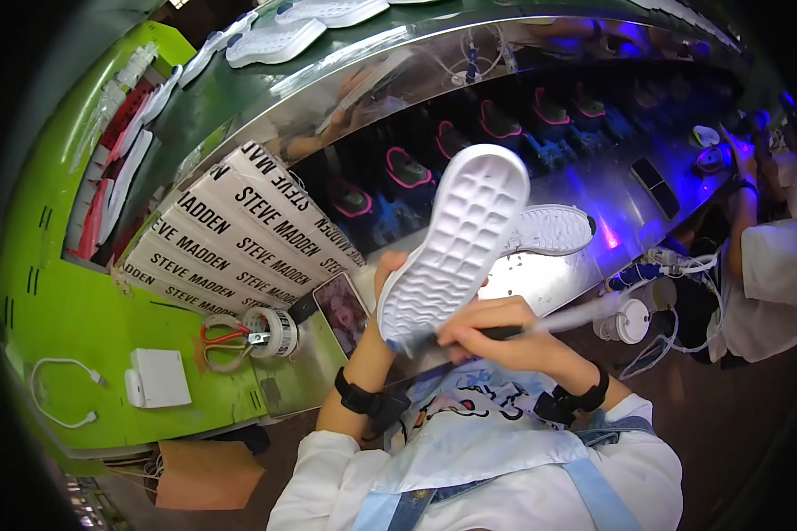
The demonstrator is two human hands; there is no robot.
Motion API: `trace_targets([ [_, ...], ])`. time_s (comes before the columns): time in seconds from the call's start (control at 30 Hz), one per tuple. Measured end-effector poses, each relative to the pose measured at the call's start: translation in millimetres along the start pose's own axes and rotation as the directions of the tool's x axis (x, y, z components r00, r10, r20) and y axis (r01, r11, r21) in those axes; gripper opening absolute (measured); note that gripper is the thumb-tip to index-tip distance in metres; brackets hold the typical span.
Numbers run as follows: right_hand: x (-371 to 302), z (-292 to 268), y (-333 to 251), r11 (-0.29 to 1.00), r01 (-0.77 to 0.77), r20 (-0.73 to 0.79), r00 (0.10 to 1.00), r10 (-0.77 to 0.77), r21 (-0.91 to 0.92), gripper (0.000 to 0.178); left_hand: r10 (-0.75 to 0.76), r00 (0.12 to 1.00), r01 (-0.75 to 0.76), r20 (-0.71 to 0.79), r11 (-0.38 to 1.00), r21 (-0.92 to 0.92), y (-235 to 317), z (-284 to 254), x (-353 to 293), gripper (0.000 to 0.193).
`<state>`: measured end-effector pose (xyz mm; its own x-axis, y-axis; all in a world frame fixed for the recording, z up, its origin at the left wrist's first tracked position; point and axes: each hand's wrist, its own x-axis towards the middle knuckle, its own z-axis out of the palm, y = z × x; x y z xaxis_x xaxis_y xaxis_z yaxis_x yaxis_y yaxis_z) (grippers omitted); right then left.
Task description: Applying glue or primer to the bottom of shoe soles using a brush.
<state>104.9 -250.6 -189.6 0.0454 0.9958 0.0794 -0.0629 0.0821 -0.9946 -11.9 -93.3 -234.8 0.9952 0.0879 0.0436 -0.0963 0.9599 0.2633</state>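
Note:
My left hand grips a white shoe sole by its left edge, most of its fingers hidden behind it. The sole is tilted up, its gridded, wavy-ribbed face showing, with a small blue patch at the near end. In my right hand, fingers closed, is a brush-like tool with a pale, motion-blurred handle. Its dark end lies close to the sole's blue patch; whether they touch I cannot tell. Behind the held sole, a second white sole lies on the metal bench.
White printed boxes stand at left beside a phone, tape roll and red-handled scissors. Shoe parts with pink edges line the dark trough behind. A lidded white cup is at right, near another person's arm.

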Motion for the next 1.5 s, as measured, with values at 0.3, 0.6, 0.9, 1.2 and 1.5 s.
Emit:
trace_targets([
  [0.3, -1, -8, -13, 0.835, 0.433, 0.259, 0.896, -0.36, -0.339, 0.008, -0.308, 0.86, 0.374, -0.406, 0.923, 0.092, 5, 22, 20, 0.054],
  [0.6, -34, -74, -2, 0.82, 0.266, 0.136, 0.964, -0.228, -0.507, 0.009, -0.057, 0.744, 0.558, -0.666, 0.603, 0.571, 9, 53, 21, 0.046],
  [0.9, -33, -51, -33, 0.866, 0.498, -0.201, 0.844, -0.497, -0.049, 0.023, 0.278, 0.958, -0.28, -0.073, 0.96, -0.02, 75, 105, -23, 0.056],
  [1.2, -15, -36, -18, 0.908, 0.42, -0.401, 0.833, -0.383, 0.006, 0.022, 0.888, 0.32, 0.396, 0.331, -0.443, 0.805, 217, 174, 12, 0.041],
  [1.5, -28, -50, -3, 0.949, 0.314, -0.536, 0.805, -0.255, 0.021, 0.026, 0.964, 0.261, -0.235, -0.051, 0.114, 0.965, 258, 168, -16, 0.026],
])
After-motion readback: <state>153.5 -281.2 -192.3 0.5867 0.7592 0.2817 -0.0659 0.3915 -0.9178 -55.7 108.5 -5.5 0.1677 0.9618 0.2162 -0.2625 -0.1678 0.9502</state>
